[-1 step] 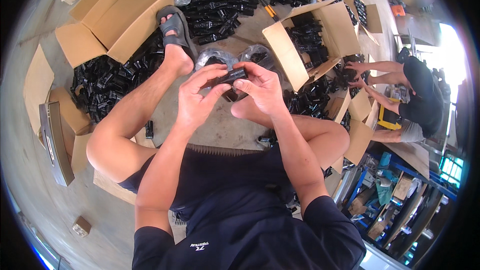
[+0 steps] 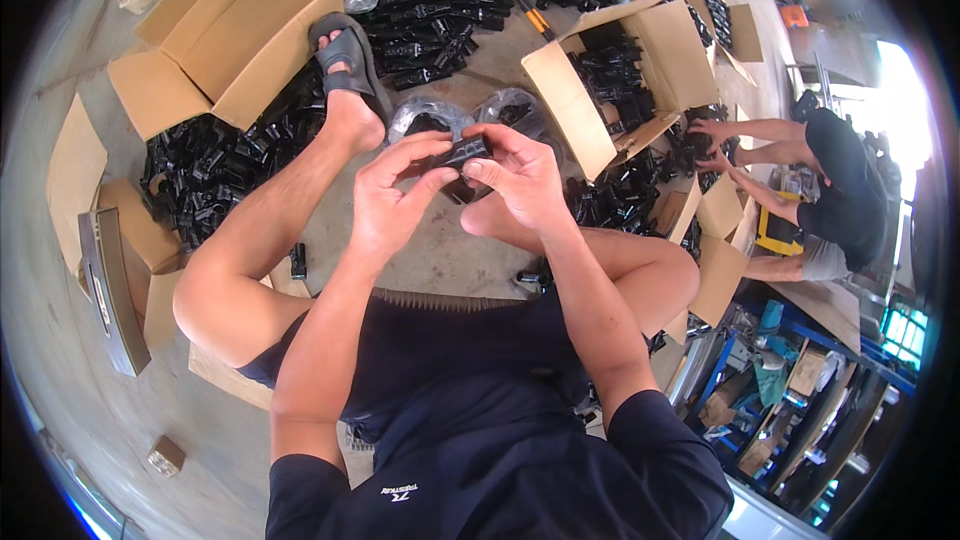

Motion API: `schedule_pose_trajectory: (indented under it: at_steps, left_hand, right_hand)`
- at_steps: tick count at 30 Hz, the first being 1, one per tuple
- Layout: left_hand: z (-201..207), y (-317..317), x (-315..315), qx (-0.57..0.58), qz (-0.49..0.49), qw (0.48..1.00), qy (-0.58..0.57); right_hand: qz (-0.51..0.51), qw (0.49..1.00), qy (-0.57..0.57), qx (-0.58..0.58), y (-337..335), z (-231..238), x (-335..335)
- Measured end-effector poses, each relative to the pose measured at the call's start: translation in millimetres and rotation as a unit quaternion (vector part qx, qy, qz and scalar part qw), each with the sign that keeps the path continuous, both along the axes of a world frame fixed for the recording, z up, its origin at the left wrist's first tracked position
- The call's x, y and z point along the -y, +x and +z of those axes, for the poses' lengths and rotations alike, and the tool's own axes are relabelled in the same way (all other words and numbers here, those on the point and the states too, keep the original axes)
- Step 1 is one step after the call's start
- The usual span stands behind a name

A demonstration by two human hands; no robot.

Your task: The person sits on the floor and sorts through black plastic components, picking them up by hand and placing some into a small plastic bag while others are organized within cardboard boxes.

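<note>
Between my fingertips I have a short black cylindrical plastic part point(image 2: 466, 151), lying almost level above the floor between my legs. My left hand point(image 2: 393, 198) grips its left end with thumb and fingers. My right hand point(image 2: 522, 180) pinches the right end. The fingers cover both ends, and its exact kind is unclear. Just beyond my hands are clear plastic bags point(image 2: 432, 114) with dark pieces in them. A large heap of similar black parts point(image 2: 210, 180) lies to the left, and another pile point(image 2: 430, 25) lies farther off.
An open cardboard box point(image 2: 235, 30) stands far left. Another open box point(image 2: 690, 65) at right holds black parts. An orange-and-black tool point(image 2: 536, 18) lies between them. Another person point(image 2: 845, 190) handles parts at right, near a cluttered blue rack point(image 2: 715, 370). A small brown block point(image 2: 166, 455) sits lower left.
The black part has turned slightly between my fingers, so a different side with lighter marks now shows. Both hands keep their hold in nearly the same place.
</note>
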State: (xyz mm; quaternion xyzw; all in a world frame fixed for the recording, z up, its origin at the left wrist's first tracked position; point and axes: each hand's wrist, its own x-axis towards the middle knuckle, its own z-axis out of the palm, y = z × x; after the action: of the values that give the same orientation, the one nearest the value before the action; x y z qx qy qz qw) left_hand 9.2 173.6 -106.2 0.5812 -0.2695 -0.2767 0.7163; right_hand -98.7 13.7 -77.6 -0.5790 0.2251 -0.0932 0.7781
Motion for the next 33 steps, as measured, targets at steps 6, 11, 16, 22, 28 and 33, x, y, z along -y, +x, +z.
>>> schedule_pose_trajectory:
  at_steps: [6,11,16,22,28,33]
  left_hand:
    - [-1.4,-4.7,-0.1,-0.059,-0.002,0.998,0.019]
    - [-14.9,-5.2,0.6,-0.17,0.012,0.985,0.0]
    - [-32.6,-3.0,5.4,-0.291,0.062,0.954,-0.044]
    - [-53.1,9.0,5.6,-0.37,0.107,0.923,-0.015]
    - [-63.8,12.8,4.1,-0.371,0.125,0.919,0.041]
    - [-70.2,11.2,6.5,-0.369,0.141,0.916,0.07]
  right_hand:
    - [-0.013,0.999,-0.015,-0.026,-0.4,3.7,-5.6]
    - [-0.009,0.999,-0.005,-0.045,6.2,2.1,-6.1]
    - [-0.062,0.961,-0.193,-0.191,15.3,-50.0,74.5]
    - [0.024,0.72,-0.577,-0.384,-2.3,-191.9,143.2]
    - [0.135,0.653,-0.604,-0.436,20.0,-234.9,150.8]
    - [0.095,0.662,-0.583,-0.461,32.3,-255.9,147.8]
